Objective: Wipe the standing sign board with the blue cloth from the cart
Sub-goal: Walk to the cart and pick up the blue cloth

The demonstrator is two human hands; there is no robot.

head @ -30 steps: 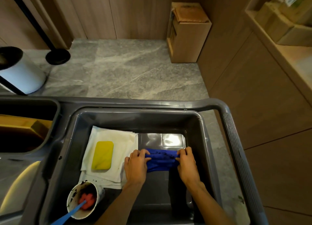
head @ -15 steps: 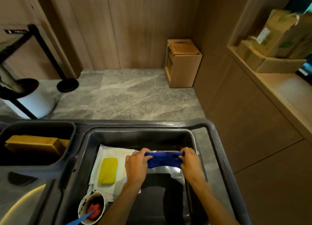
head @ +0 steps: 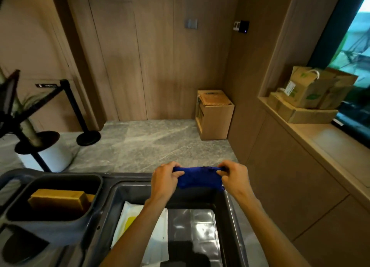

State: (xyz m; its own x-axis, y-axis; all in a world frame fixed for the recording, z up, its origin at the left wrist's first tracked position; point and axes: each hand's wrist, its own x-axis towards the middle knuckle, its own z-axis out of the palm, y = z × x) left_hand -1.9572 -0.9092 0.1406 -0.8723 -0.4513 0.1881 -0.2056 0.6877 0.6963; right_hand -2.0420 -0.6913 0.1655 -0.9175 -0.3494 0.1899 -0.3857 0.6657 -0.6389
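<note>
Head camera: a person's left hand [head: 167, 177] and right hand [head: 234, 176] each keep a pinching grip on one end of the blue cloth [head: 199, 178], stretched above the cart [head: 233, 216] tray's far rim. Soft, light and limp, it looks best gathered by its edges. No writing is legible; the paper bags [head: 308, 90] carry only unreadable green marks.

Deep blue cloth [head: 199, 178], dark grey cart [head: 104, 188], veined grey floor [head: 152, 144], tan box [head: 215, 114]
</note>
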